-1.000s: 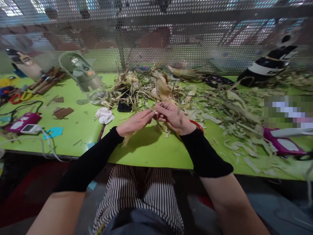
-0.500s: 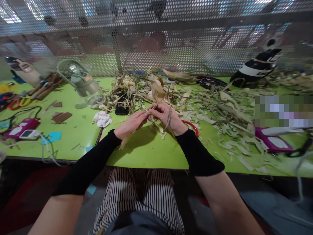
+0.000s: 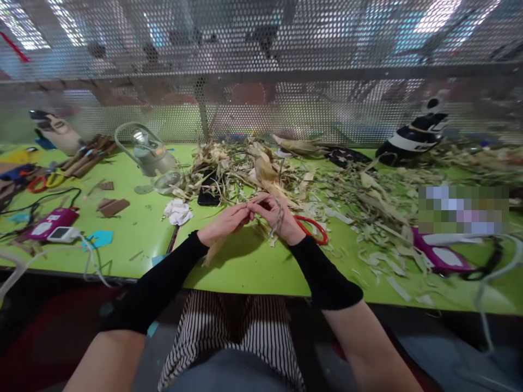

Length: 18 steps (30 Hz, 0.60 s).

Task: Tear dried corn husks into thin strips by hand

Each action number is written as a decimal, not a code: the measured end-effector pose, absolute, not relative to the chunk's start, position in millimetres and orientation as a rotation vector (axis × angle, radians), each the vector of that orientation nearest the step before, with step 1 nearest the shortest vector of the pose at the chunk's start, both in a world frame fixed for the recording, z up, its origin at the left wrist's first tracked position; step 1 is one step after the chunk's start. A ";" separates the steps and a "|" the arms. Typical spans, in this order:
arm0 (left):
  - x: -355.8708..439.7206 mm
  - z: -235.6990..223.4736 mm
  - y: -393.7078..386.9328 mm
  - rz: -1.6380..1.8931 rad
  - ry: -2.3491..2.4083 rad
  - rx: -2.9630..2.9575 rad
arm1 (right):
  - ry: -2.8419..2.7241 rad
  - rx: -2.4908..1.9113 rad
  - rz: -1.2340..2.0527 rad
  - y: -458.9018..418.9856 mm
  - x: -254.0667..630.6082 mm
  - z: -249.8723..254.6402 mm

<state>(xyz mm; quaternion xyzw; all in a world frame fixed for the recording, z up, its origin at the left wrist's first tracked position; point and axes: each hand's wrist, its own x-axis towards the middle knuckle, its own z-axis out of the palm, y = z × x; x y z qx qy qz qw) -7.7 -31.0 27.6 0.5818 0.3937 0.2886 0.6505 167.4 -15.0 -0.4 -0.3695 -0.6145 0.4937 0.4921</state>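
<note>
Everything sits lower in view than half a second ago, the flat lime-green counter (image 3: 253, 272) included; the thin grey-green dried strip (image 3: 279, 218) has shifted its curve across the right hand (image 3: 289, 226). As before, the left hand (image 3: 223, 226) meets the right above the counter, fingers of both pinched closed, seemingly on the strip's hidden end, before the tangled straw-coloured husk heap (image 3: 266, 167). Fine fingertip work looks in hand; continuing calls for a steady pinch.

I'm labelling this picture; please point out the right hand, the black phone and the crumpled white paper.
right hand (image 3: 287, 220): head view, middle of the hand
black phone (image 3: 208, 199): head view, uncovered near end
crumpled white paper (image 3: 178, 212): head view, its middle
</note>
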 end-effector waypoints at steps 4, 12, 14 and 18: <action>-8.0 31.8 -35.2 0.680 0.909 1.291 | -1.477 -0.943 1.195 -16.1 162.5 -5.0; -20.1 29.6 -16.5 0.943 0.957 1.064 | -1.217 -1.038 1.039 -13.0 186.2 19.9; -27.8 34.6 -8.4 1.082 0.955 0.890 | -1.157 -1.115 0.839 -8.3 199.9 26.5; -39.4 44.7 1.0 1.232 0.895 0.725 | -1.360 -1.340 0.545 -6.8 215.5 32.1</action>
